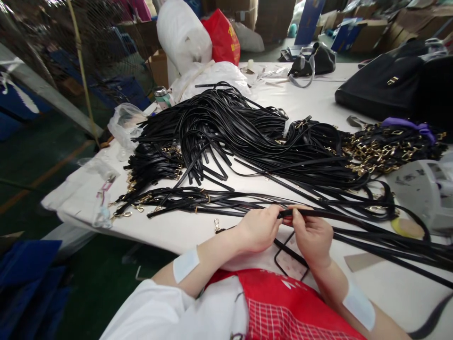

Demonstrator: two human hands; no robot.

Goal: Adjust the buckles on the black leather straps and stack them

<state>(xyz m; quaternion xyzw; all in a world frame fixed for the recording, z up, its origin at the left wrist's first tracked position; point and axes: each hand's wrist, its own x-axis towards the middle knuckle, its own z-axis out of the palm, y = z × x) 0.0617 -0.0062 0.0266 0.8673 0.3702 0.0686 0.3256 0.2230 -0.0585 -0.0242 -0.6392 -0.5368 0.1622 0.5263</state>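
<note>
On the white bench (184, 231), a loose clip (216, 225) lies just left of the left hand. The left hand (258, 230) is closed on a thin black strap (354, 221), pinched between thumb and fingertips near the bench's front edge. The right hand (311, 236) is clamped on the same strap just beside it, the 2 hands almost touching. From the grip, the strap runs right across the bench among other loose straps. A large pile of black straps (240, 127) is spread behind the hands, and a heap of gold clips (382, 151) lies further right, near a black bag (382, 85). The step in hand is judged to be the working of 1 strap, likely at its end or a fold; what is held between the fingertips cannot be told. A steady pinch and fine finger alignment would be called for next
</note>
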